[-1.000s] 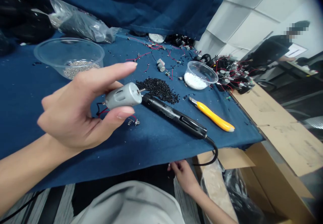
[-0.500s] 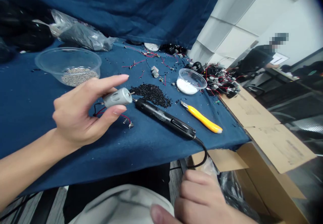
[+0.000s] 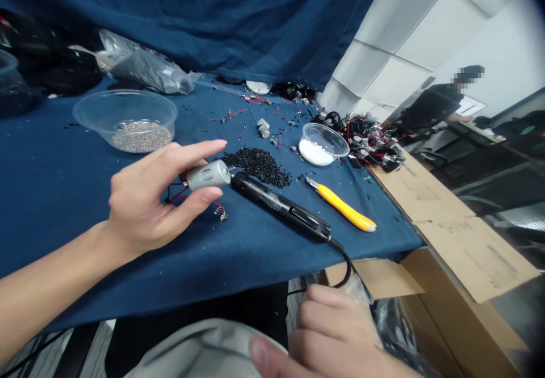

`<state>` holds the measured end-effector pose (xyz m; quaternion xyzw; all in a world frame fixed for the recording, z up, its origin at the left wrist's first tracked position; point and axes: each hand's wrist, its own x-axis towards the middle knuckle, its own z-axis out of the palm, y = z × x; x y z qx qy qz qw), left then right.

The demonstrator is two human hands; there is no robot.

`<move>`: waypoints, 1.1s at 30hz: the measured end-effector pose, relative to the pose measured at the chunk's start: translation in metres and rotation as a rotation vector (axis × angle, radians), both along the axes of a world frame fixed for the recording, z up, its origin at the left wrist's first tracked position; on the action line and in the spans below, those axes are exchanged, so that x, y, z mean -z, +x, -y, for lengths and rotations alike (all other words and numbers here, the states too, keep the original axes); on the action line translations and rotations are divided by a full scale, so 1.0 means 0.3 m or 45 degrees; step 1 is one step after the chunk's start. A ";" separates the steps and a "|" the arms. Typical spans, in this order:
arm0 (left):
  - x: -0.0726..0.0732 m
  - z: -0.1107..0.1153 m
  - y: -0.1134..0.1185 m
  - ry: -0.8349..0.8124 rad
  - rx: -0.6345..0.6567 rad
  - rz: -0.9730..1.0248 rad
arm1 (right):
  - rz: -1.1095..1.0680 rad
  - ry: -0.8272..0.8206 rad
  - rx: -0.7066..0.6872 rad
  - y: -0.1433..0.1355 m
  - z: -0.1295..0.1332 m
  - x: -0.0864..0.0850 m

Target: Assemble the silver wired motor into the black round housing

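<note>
Between the thumb and fingers of my left hand [image 3: 149, 199] is a small grey motor [image 3: 208, 175], held on its side with its shaft pointing right. Thin red and black wires hang from it, ending near a small metal part [image 3: 223, 215] below. An electric screwdriver [image 3: 281, 208] lies on the blue cloth, its tip close to the motor's shaft; I cannot tell whether they touch. Down by my lap, my right hand [image 3: 336, 332] has its fingers curled in and its thumb apart. What those fingers hold, if anything, is hidden.
Black bits form a pile [image 3: 258, 165]. A yellow utility knife [image 3: 347, 208] lies to the right. One clear bowl [image 3: 80, 114] holds silver bits, another clear bowl [image 3: 336, 142] something white. Wired parts [image 3: 374, 137] heap near cardboard boxes [image 3: 426, 196]. A person [image 3: 434, 105] is in the background.
The view has shifted slightly. My left hand, still holding the motor, appears a little farther right and lower. My right hand appears slightly farther left, its fingers still curled.
</note>
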<state>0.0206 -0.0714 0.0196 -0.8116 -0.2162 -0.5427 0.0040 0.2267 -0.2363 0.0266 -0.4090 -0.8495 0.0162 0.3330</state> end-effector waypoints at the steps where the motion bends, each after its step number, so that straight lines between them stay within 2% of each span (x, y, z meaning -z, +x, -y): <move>1: -0.003 0.002 0.000 -0.094 0.032 -0.002 | -0.084 0.017 0.022 -0.004 -0.027 0.001; 5: -0.025 0.007 0.004 -0.696 0.258 0.075 | -0.658 -0.117 0.268 -0.033 -0.196 0.016; 7: -0.037 0.006 0.006 -0.836 0.332 0.109 | -0.834 -0.201 0.323 -0.050 -0.290 0.016; 10: -0.045 0.004 0.002 -0.827 0.309 0.070 | -0.978 -0.232 0.288 -0.072 -0.390 0.008; 13: -0.036 0.005 -0.006 -0.789 0.251 0.011 | -1.045 -0.253 0.238 -0.090 -0.425 0.012; 19: -0.008 0.008 -0.009 -0.718 0.182 -0.009 | -1.099 -0.289 0.164 -0.109 -0.424 0.044; 29: -0.008 0.007 -0.002 -0.674 0.138 -0.003 | -1.203 -0.311 0.080 -0.113 -0.428 0.064; 33: 0.000 0.005 -0.002 -0.663 0.128 0.010 | -1.136 -0.187 0.091 -0.110 -0.420 0.067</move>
